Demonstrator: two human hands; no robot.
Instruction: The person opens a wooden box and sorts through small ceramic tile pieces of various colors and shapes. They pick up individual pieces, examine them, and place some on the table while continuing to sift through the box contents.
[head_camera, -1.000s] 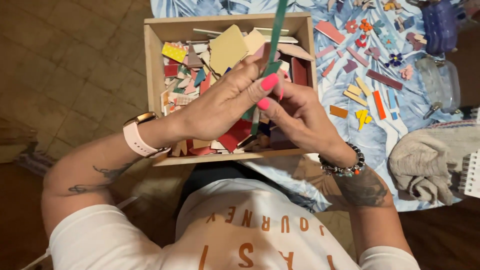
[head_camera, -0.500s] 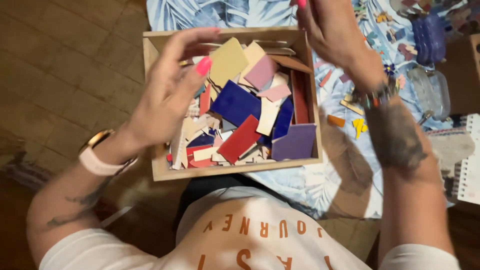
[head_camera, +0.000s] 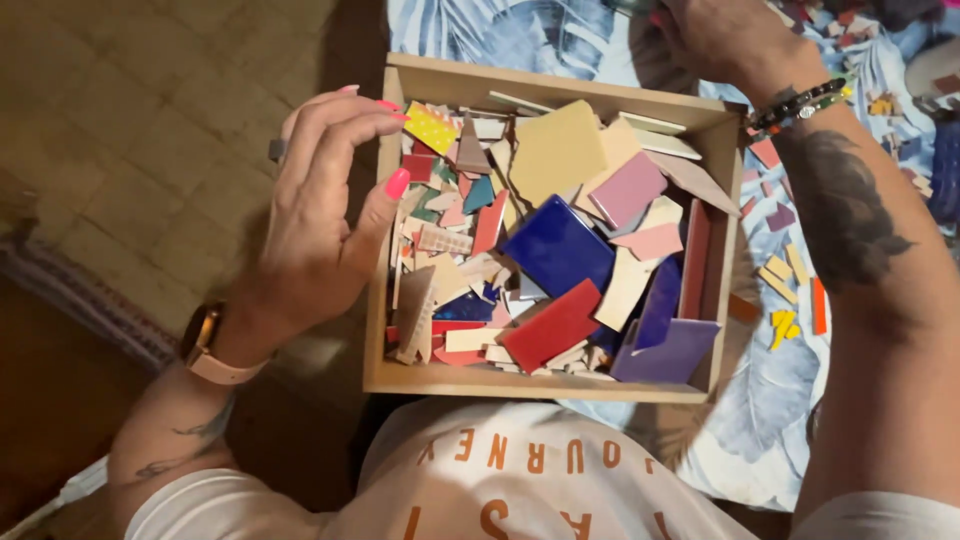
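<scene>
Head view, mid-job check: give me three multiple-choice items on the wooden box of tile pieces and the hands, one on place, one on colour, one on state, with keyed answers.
1. Where is the left hand?
A. At the left wall of the wooden box
B. Flat on the patterned cloth
C. Under the box

2. What colour is the large square tile near the box's middle?
A. Green
B. Dark blue
C. White

3. How are the left hand's fingers?
A. Clenched in a fist
B. Gripping a long tool
C. Open and curled, holding nothing visible

Answers: 1 A, it sits against the box's left side. 2 B, its glossy face is deep blue. 3 C, thumb and fingers are spread apart with nothing between them.
</scene>
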